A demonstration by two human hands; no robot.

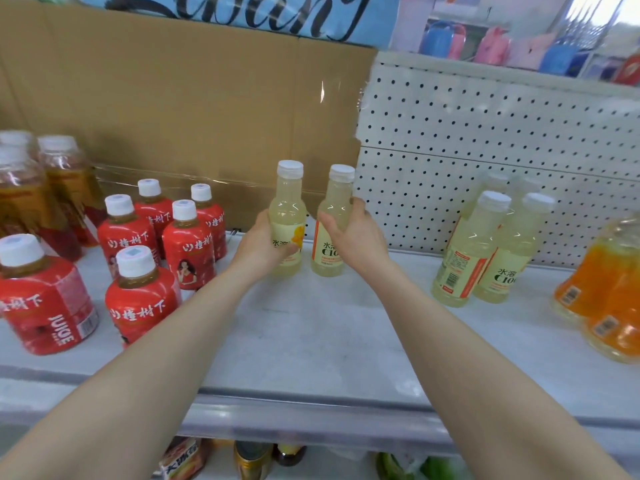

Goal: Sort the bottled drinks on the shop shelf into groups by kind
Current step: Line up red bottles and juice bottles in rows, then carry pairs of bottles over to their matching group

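Two pale yellow lemon drink bottles with white caps stand side by side at the middle back of the white shelf (311, 327). My left hand (263, 244) grips the left bottle (287, 202) around its label. My right hand (353, 233) grips the right bottle (334, 206) at its waist. Several more bottles of the same pale yellow drink (485, 251) stand grouped to the right. Several short red-labelled juice bottles (138, 271) cluster at the left. Orange drink bottles (602, 292) sit at the far right edge.
Tall amber tea bottles (41, 195) stand at the far left back. Brown cardboard (180, 109) and a white pegboard (485, 133) back the shelf. Below the shelf's front rail (311, 414) a lower shelf holds cans and packets (249, 459).
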